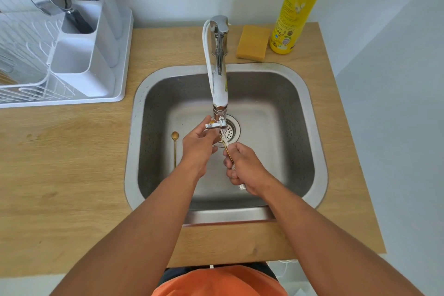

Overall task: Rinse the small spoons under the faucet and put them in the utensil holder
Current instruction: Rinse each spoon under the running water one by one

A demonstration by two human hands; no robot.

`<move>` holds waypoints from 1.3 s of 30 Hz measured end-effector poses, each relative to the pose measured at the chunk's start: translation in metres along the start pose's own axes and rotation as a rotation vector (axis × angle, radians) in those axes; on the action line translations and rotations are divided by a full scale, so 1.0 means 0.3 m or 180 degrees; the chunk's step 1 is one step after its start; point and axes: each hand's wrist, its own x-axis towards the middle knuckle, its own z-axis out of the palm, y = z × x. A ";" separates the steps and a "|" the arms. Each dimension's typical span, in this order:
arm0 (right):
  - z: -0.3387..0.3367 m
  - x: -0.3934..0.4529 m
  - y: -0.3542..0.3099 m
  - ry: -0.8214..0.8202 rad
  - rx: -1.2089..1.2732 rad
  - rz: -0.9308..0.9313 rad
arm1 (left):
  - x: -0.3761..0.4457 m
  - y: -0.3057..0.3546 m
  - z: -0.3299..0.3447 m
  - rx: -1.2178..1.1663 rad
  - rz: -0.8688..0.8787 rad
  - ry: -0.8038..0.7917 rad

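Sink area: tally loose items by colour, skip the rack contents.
Gold: 2, the spoon in the basin and the spoon held under the faucet
Yellow: 1, the dish soap bottle
Orange-yellow: 1, the sponge
Total: 4

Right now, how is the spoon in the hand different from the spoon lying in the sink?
The held spoon is gripped by the right hand and tilts up toward the faucet; the loose spoon lies flat on the sink floor, left of the hands, untouched. Both look thin and gold.
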 end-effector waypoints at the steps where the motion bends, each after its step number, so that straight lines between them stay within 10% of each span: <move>1: -0.004 0.001 0.000 0.0013 -0.0031 0.0008 | 0.004 0.009 0.003 0.0023 -0.0035 -0.0065; 23: 0.015 0.044 -0.017 -0.0114 -0.0852 -0.0143 | 0.060 0.031 -0.050 0.0080 -0.0102 0.0191; 28: 0.061 0.070 -0.066 -0.0194 -0.0439 -0.0265 | 0.084 -0.008 -0.176 0.2187 0.0282 0.1244; 39: 0.075 0.103 -0.134 -0.0197 -0.0170 -0.0651 | 0.091 -0.109 -0.232 0.3762 0.0206 0.0921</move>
